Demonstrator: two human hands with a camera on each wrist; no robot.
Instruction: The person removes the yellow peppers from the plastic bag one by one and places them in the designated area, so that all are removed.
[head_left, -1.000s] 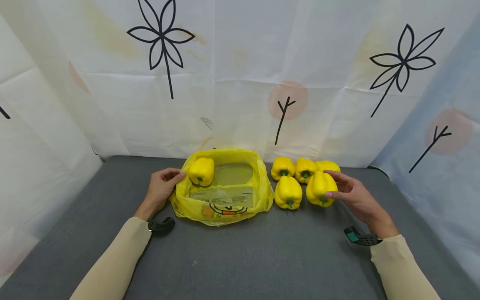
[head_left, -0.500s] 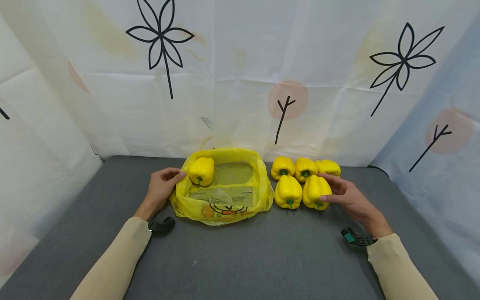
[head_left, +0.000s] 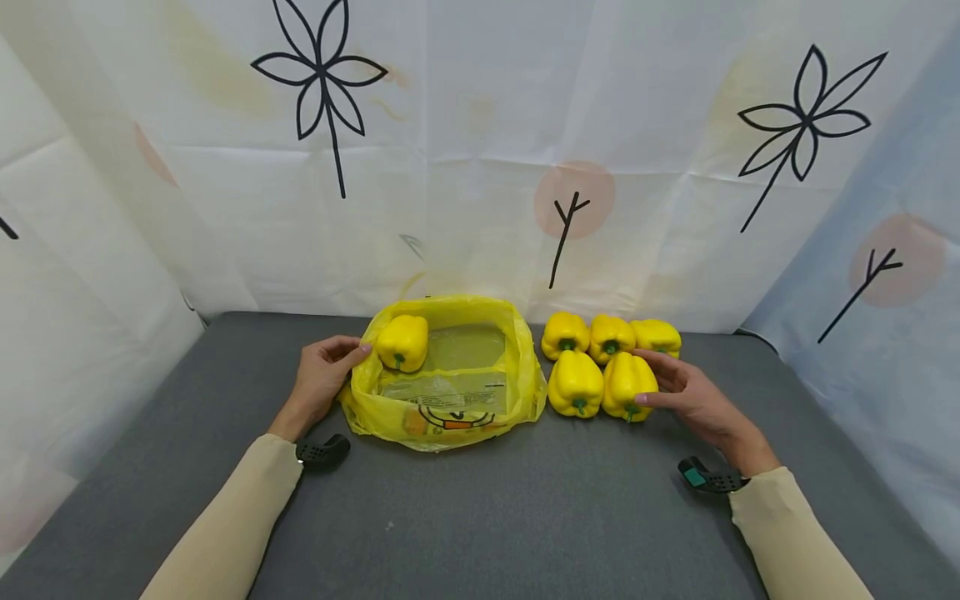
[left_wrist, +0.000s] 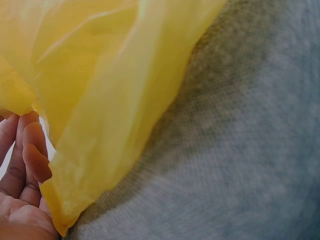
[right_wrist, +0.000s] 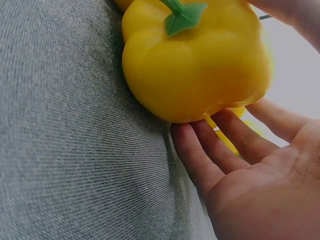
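A yellow plastic bag (head_left: 442, 433) stands wide open on the table, with one yellow bell pepper (head_left: 402, 343) inside at its left. My left hand (head_left: 324, 375) pinches the bag's left rim; in the left wrist view the plastic (left_wrist: 110, 100) drapes down in front of the fingers. My right hand (head_left: 693, 396) holds a yellow bell pepper (head_left: 628, 385) from its right side, thumb in front and fingers behind. In the right wrist view the green stem of this pepper (right_wrist: 195, 65) shows, and the fingertips lie against its side. Its left neighbour is another bell pepper (head_left: 576, 385).
Behind the front pair, more yellow bell peppers (head_left: 566, 335) form a back row, the rightmost one (head_left: 656, 335) lying on its side. A white printed cloth (head_left: 480, 208) hangs along the back edge of the grey table (head_left: 480, 517).
My right hand has shifted left with its bell pepper, bringing it close beside the front-row pepper. The left hand and the bag have stayed in place.
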